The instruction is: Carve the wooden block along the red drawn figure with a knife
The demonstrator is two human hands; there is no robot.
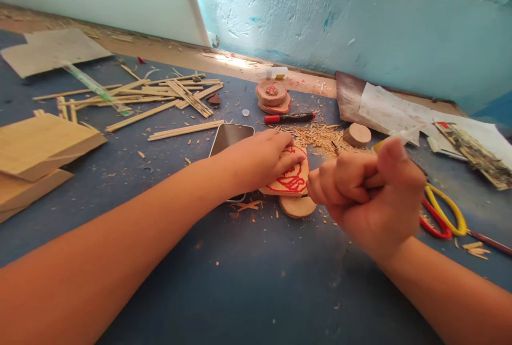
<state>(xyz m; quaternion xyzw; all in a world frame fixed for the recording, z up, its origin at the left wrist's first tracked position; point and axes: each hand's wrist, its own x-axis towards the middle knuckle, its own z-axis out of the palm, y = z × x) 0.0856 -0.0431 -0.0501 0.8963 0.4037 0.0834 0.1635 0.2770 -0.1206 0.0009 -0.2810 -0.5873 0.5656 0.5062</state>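
Your left hand (269,157) rests, fingers parted, on flat, red-inked wood (285,184); at 4 o'clock, your right fist (366,195) curls closed, contents hidden.

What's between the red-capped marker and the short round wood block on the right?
A loose pile of wood slivers lies between the marker and the block, visible in the head view.

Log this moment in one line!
left hand: on pale, squarish wooden piece with red drawing | right hand: curled, close beside | beyond: red-black marker
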